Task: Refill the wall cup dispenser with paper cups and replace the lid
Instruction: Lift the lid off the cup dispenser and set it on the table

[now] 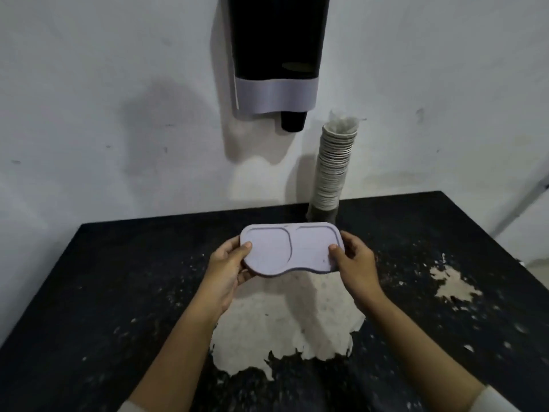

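1. My left hand grips the left end of the lid, thumb on its top face and fingers curled beneath, so that end cannot dip.
2. The lid is between my two hands, held nearly flat above the table, its grooved face up. It sits well below the dispenser and slightly in front of it. I judge it is off so the top of the dispenser is open for filling.
3. The dispenser hangs on the wall directly above the lid. One dark cup pokes from its pale bottom band. Through the dark body I can make out little, so I cannot tell how full it is.
4. My right hand grips the lid's right end the same way, thumb on top, fingers wrapped under the edge. Two hands keep a wide, thin piece level.
5. The stack of paper cups stands on the table right of the lid and below the dispenser, leaning against the wall, near enough to reach. It looks unloaded, so I judge refilling comes before the lid.
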